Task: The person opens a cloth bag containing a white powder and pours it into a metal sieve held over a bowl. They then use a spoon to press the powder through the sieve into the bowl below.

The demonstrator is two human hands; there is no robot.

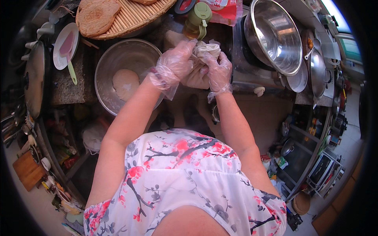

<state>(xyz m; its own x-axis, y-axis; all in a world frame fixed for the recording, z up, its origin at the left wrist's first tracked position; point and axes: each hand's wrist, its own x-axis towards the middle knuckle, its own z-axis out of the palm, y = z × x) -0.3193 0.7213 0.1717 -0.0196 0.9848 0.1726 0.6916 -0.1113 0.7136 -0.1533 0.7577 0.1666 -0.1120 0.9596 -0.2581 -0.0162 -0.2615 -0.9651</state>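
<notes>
Both my hands wear clear plastic gloves and grip a pale cloth bag [196, 78] at the counter's front edge. My left hand [177, 63] closes around its left side. Fingers of my right hand [220, 70] pinch near the bag's bunched top on the right. What the bag holds is hidden. To the left of my left hand stands a wide steel bowl [99, 88], its inside dusted white. A round lump of dough [126, 81] with a patch of flour lies in it, partly behind my left forearm.
Behind the bag stand an oil jug with a green lid [203, 13] and a red plastic package [226, 10]. A woven tray [138, 19] carries flatbreads [99, 19]. At left, a white plate [57, 60] holds a spatula [70, 59]. A large steel basin [273, 38] tilts over the stove [248, 81].
</notes>
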